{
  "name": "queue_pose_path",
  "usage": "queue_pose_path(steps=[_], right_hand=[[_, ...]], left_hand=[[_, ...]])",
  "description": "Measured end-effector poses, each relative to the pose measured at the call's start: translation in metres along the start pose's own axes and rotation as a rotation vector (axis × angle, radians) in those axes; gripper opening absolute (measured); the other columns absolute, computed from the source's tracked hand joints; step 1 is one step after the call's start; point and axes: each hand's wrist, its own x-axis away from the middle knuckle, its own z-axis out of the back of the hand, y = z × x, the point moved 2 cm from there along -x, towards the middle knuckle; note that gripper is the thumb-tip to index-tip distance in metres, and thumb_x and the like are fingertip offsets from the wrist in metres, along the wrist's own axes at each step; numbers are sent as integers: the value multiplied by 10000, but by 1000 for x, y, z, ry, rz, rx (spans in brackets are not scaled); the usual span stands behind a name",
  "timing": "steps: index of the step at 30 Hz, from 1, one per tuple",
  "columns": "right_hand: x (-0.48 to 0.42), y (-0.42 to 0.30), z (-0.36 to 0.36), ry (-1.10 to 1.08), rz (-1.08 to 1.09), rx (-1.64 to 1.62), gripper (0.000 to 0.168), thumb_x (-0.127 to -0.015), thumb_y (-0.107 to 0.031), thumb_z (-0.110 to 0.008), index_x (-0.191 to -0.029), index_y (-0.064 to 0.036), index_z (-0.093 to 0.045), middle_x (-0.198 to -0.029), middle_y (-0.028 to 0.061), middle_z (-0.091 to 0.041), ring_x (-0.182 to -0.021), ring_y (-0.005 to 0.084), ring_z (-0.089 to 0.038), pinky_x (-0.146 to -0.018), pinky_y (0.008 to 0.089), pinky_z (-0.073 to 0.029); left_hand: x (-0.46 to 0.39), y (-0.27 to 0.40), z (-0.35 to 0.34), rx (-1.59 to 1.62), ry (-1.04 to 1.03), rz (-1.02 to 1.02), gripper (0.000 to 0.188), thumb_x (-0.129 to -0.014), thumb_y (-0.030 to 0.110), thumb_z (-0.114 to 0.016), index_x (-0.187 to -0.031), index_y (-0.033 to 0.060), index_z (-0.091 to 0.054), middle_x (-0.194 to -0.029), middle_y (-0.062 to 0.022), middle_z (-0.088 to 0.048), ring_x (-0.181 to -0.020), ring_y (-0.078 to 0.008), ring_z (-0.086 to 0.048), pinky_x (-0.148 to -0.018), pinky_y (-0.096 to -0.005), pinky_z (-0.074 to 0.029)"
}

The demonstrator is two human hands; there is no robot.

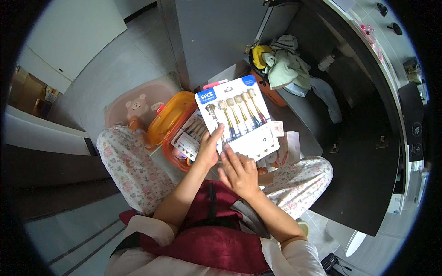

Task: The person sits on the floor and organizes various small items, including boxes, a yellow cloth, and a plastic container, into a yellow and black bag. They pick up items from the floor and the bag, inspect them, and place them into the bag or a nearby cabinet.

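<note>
My left hand (209,146) grips the lower left edge of a blister pack of toothbrushes (247,132), thumb on its front. Several brushes with gold-coloured necks show through the clear plastic. My right hand (240,172) rests its fingertips on the pack's lower left part, fingers partly spread. Behind and left of the pack stands an orange plastic box (169,150) with its translucent lid (167,117) swung open. Another toothbrush pack (188,139) lies in the box, with small items beside it.
A pink mat with a bear picture (138,107) lies on the floor ahead left. To the right is an open dark cabinet (362,165); cloths (285,70) are heaped in a container near its door (217,38). Papers (292,143) lie by my right knee.
</note>
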Motion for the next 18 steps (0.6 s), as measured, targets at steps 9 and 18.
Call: queue_pose_path(steps=[9,18], right_hand=[[-4,33,8,84,-105,160,362,-738,-144,-602,-1090,-66,-585,-1296,153,-431,-1119,326,-389,-913,414,-341],[24,93,-5,102,-913,-881,463,-831,-131,-615,-1237,18,-452,-1064,110,-591,-918,123,-555,-796,249,-443]], left_hand=[[-9,10,26,-53,-154,33,505,-883,391,-529,-1157,-32,-498,-1071,-79,-566,-944,-128,-540,-800,-263,-443],[-15,5,42,-59,-164,61,604,-846,418,-573,-1230,-29,-437,-1173,-107,-517,-1065,-174,-494,-893,-301,-410]])
